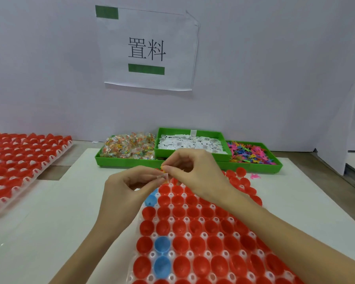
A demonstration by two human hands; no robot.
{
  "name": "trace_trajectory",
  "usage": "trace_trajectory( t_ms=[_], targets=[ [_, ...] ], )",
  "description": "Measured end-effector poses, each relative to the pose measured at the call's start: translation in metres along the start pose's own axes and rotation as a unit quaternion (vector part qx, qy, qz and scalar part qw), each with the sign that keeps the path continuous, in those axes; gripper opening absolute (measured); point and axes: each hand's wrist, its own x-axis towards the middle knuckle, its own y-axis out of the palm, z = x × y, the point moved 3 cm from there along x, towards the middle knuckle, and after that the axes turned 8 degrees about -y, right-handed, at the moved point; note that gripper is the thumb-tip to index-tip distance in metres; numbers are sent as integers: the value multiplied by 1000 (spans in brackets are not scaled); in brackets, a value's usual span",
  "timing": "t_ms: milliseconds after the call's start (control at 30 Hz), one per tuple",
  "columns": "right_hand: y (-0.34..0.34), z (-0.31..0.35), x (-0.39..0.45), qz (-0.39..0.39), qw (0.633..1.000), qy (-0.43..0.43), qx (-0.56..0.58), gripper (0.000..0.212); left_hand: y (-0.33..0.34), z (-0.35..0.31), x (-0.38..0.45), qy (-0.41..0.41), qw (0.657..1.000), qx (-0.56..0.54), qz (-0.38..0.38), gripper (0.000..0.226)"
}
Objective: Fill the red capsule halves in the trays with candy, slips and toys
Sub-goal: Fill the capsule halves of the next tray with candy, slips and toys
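Matte white table [49, 212], glossy round red capsule halves [178, 212], hands pinching crinkly wrapper [164, 176]

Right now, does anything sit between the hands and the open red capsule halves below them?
Nothing visible does. Both hands, left hand and right hand, pinch a small wrapped piece directly above the red capsule halves in the clear tray.

the near tray [150, 255] of red capsule halves [199, 244] runs off the bottom edge, and both forearms cover part of it. the left tray [49, 162] is cut by the left edge. the small item [164, 175] pinched between the left hand [131, 189] and right hand [195, 171] at frame centre is too blurred to tell.
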Motion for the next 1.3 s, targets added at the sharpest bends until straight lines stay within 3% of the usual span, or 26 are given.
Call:
trace_trajectory(
  t_ms=[200,467,733,833,933,1033,1100,1300],
  targets=[
    [9,4,16,14,998,-28,-45,5,-9,9,6,9,999,38,-38,16],
    [14,7,42,127,992,-14,10,19,-25,16,14,14,993,34,-110,19],
    [11,7,66,146,987,12,69,19,-32,13,17,39,988,-27,-145,22],
    [11,-2,67,130,988,33,74,17,-28,21,21,10,991,-28,-132,32],
    [11,-21,67,79,995,64,23,14,-23,34,25,0,992,83,-92,29],
    [10,-41,65,45,994,95,-19,14,-15,45,23,23,975,219,-2,27],
    [9,-50,61,37,994,101,-30,14,-10,48,21,27,966,251,54,35],
    [13,-58,54,44,992,89,-81,10,-5,51,21,47,926,355,118,59]
  ],
)
